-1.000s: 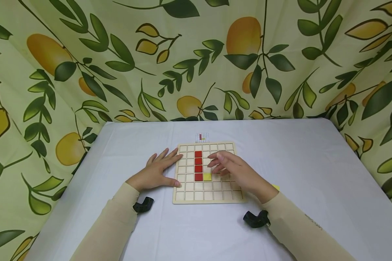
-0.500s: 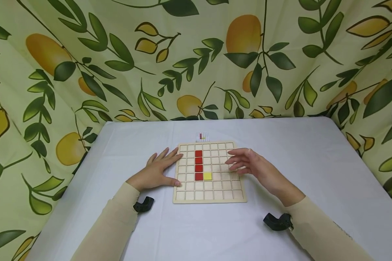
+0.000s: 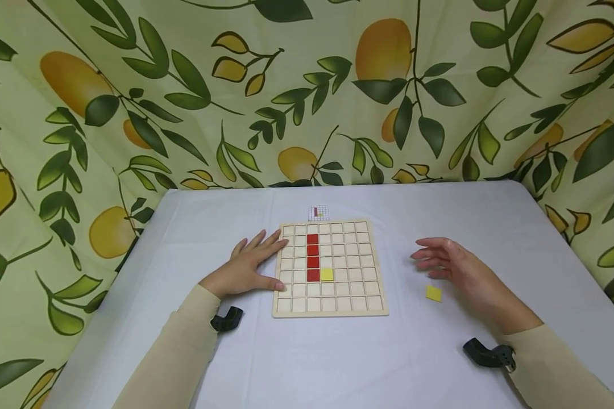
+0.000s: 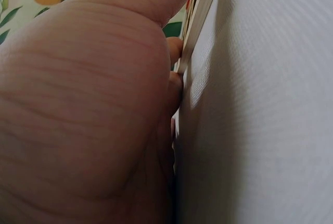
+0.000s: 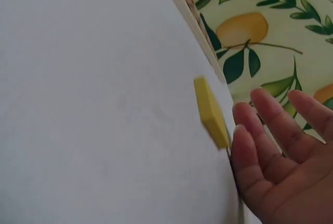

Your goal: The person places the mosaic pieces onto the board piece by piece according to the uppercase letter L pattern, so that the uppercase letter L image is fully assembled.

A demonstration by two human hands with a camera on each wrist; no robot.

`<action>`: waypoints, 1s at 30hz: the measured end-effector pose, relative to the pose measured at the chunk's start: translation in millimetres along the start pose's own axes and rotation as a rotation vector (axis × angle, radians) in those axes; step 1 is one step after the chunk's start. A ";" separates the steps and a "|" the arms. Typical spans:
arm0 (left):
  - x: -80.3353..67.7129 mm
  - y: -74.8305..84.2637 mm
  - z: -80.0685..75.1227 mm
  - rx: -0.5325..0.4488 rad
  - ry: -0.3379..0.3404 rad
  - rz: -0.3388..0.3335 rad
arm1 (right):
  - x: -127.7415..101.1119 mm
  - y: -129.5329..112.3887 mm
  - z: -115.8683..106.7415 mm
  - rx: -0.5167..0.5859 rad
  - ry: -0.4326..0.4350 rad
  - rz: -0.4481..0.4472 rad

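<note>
Wooden board (image 3: 330, 267) lies mid-desk, steadied by the left hand (image 3: 245, 267) pressing flat on its edge. Right hand (image 3: 457, 270) hovers, fingers relaxed and empty, just beside a loose yellow tile (image 3: 433, 293).

**Materials & finish**

Grid board (image 3: 330, 267): pale wood, matt, smooth, w/ thin raised dividers. Red tiles (image 3: 312, 257) & yellow tile (image 3: 327, 275) in it: painted, flat matt colour. Loose yellow tile (image 3: 433, 293) on table: same matt finish, thick edge seen in right wrist view. Table cover (image 3: 337, 358): whitish cloth, fine weave, matt. Backdrop (image 3: 307, 91): printed fabric, soft folds. Pattern card (image 3: 318, 213): paper. Sleeves (image 3: 174, 358): beige knit.
</note>
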State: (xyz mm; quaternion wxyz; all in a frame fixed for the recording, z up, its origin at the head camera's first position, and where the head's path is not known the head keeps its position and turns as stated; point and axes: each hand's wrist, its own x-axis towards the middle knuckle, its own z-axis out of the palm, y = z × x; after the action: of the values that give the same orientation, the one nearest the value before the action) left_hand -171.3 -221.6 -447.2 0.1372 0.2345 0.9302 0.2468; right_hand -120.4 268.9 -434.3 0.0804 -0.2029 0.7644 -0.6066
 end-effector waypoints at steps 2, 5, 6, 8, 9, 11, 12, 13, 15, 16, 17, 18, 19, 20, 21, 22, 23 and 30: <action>0.4 -0.1 0.6 0.001 -0.003 -0.004 | -6.6 4.3 -4.7 -0.061 0.016 0.022; 0.8 -0.7 0.8 0.003 -0.005 -0.008 | -12.6 10.9 -9.1 -0.148 0.024 0.056; 0.6 -0.7 0.5 0.005 -0.005 -0.009 | -13.6 13.0 -10.1 -0.167 0.021 0.068; 0.1 -0.9 -0.4 0.010 -0.004 -0.008 | -14.3 16.7 -11.9 -0.180 0.004 0.085; -0.2 -0.6 -0.9 0.009 -0.005 -0.010 | -14.6 17.9 -12.8 -0.189 -0.008 0.088; -0.2 -0.4 -1.4 0.009 -0.005 -0.006 | -14.7 19.4 -14.6 -0.206 -0.031 0.086; -0.2 -0.3 -1.4 0.009 -0.003 -0.001 | -15.1 19.7 -15.7 -0.220 -0.043 0.081; -0.2 -0.3 -1.4 0.007 -0.002 0.005 | -15.4 19.9 -16.6 -0.242 -0.057 0.067; -0.1 -0.4 -0.8 0.002 0.001 0.010 | -16.4 20.1 -18.6 -0.292 -0.073 0.036; 0.1 -0.6 -0.9 0.002 0.004 0.015 | -16.5 20.1 -19.6 -0.316 -0.080 0.020; 0.0 -0.5 -1.2 0.001 0.005 0.014 | -16.8 20.1 -20.4 -0.341 -0.087 0.002; -0.1 -0.4 -1.4 0.003 0.004 0.011 | -17.0 20.0 -20.8 -0.356 -0.090 -0.007; 0.0 -0.6 -1.4 0.006 0.003 0.007 | -17.3 20.0 -20.9 -0.375 -0.091 -0.012; 0.1 -0.6 -1.3 0.009 0.000 0.003 | -17.5 20.0 -20.8 -0.388 -0.089 -0.013; 0.2 -0.8 -1.2 0.013 -0.002 -0.003 | -17.5 20.0 -20.3 -0.398 -0.085 -0.010; 0.2 -1.0 -1.0 0.015 -0.005 -0.008 | -17.7 19.7 -19.5 -0.406 -0.082 -0.003; 0.2 -1.1 -0.9 0.016 -0.005 -0.010 | -17.6 19.3 -18.9 -0.409 -0.080 0.002; -0.2 0.0 0.1 -0.003 0.006 -0.001 | -16.0 12.5 -8.8 -0.441 -0.027 0.099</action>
State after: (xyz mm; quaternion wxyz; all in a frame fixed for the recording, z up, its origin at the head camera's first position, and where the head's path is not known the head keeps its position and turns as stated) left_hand -171.0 -221.7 -447.2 0.1350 0.2330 0.9303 0.2491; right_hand -111.8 285.5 -446.1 0.0741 -0.1860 0.8863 -0.4175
